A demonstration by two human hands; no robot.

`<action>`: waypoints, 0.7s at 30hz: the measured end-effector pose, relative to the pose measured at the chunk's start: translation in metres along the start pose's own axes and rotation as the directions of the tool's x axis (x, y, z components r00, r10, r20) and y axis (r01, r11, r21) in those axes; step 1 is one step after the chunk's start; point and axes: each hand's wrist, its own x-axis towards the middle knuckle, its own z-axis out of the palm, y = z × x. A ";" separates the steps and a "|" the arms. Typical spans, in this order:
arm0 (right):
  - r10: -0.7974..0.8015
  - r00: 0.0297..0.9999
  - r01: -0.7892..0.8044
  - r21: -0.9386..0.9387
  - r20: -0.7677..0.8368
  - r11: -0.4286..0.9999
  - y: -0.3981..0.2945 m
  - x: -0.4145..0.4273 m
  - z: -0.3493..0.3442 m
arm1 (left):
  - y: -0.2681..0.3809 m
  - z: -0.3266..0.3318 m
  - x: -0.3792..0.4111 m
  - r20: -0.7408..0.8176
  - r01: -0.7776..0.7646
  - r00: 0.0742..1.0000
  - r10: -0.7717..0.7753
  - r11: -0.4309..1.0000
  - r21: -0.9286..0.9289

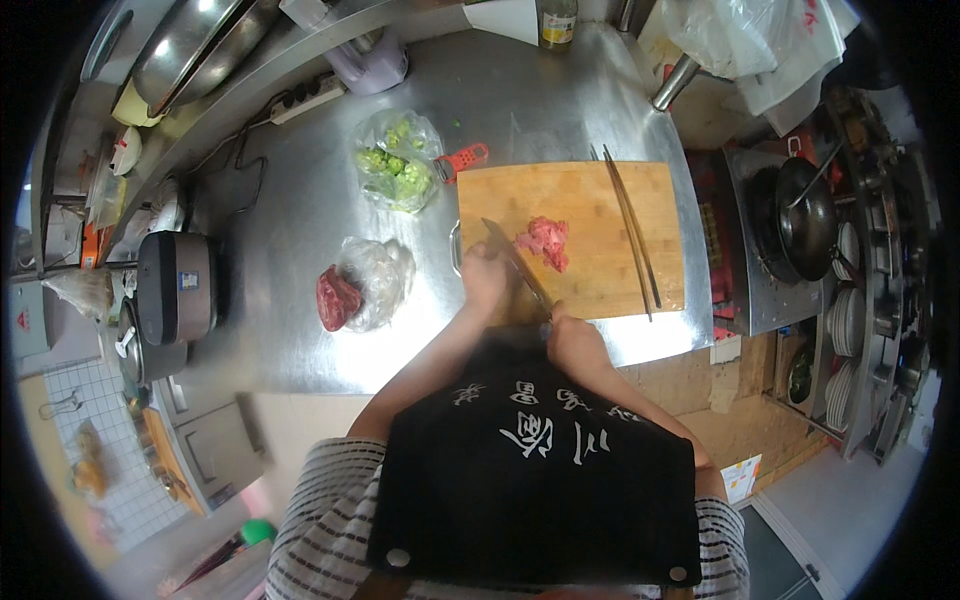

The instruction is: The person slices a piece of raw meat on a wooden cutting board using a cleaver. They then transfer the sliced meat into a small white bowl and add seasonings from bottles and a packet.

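Note:
My right hand (577,341) grips the handle of a kitchen knife (529,277) at the near edge of a wooden cutting board (495,195). The blade slants away to the far left, over the board. Close by its left side is my left hand (484,271), fingers bent, at the board's left edge; whether it holds anything is hidden. Right of the blade lies a small heap of cut raw meat (546,241). A pair of long chopsticks (632,232) rests across the board's right part.
Left on the steel table (277,300) lie a chunk of raw red meat (337,298) and a clear plastic bag (379,281). Farther back are bagged green vegetables (401,161) and a red peeler (461,161). A rice cooker (176,289) stands left; a wok (806,217) sits right.

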 end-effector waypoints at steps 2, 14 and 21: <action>-0.021 1.000 0.021 0.013 -0.001 1.000 -0.004 -0.004 -0.009 | 0.004 -0.002 0.000 0.027 0.012 1.000 -0.013 1.000 0.017; -0.002 1.000 0.002 0.039 0.002 0.999 -0.009 -0.004 -0.011 | 0.005 -0.002 -0.002 -0.019 -0.032 0.999 0.032 0.999 -0.007; 0.002 1.000 -0.003 0.023 0.013 1.000 -0.006 0.006 0.004 | 0.030 -0.013 -0.007 0.082 0.166 0.984 -0.159 0.981 -0.095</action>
